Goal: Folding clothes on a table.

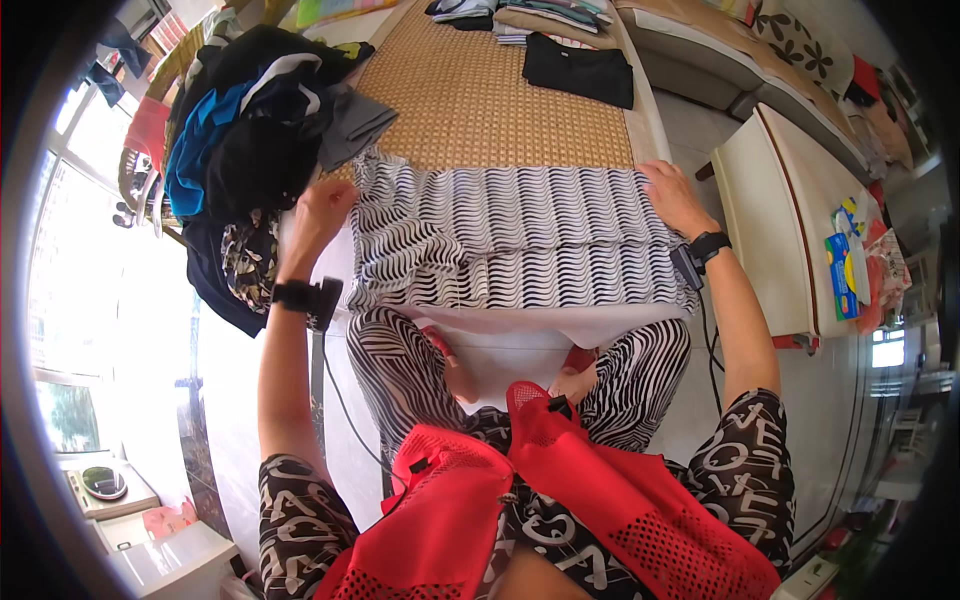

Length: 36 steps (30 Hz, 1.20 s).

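Observation:
A garment with black-and-white wavy stripes (547,217) lies folded across the near end of the table, its long sides running left to right. Gathered, uneven folds show at its left end. My left hand (324,210) is at that end with curled fingers; whether they pinch the cloth is hidden. At the far right corner, my right hand (673,196) has its fingers and thumb on the cloth's edge. Both wrists wear black straps with small devices, and cables hang from them.
A woven mat (480,97) covers the table. Beyond are a folded black garment (577,71) and stacked folded clothes (555,19). A heap of loose clothes (255,142) stands left, with a grey cloth (356,127) overlapping the mat. A white cabinet (780,240) is at right.

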Tool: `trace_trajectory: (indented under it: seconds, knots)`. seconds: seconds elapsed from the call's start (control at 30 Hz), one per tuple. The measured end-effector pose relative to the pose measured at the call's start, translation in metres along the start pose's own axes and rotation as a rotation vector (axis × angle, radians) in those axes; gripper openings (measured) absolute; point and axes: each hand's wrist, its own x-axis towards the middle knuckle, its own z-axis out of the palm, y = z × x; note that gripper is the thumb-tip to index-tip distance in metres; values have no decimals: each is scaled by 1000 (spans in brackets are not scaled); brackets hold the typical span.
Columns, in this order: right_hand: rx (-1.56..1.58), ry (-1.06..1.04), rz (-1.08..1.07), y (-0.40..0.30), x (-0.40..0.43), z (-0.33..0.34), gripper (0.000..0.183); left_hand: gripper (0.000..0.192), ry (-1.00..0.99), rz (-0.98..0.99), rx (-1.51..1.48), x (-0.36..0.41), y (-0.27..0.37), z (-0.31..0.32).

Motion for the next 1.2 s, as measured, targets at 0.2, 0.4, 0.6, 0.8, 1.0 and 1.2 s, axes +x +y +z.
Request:
trace_trajectory:
  seconds: [0.2,0.4,0.6,0.8,1.0,1.2]
  knots:
    - [-27,77,49,13,13,7,25,42,60,-40,164,46,-19,29]
    - [5,1,81,13,12,-9,18,54,19,-4,41,44,-16,40]
    - [24,84,59,35,13,-3,11,44,20,-233,-504,57,-24,32]
    - [63,151,83,36,11,6,10,41,3,-362,-591,62,-55,42]
    - [-60,319,-59,-24,4,-21,21,40,74,-307,-320,50,-33,25]
    - [154,-6,-36,-35,-33,-12,26,20,-86,132,-120,-14,18,-10]
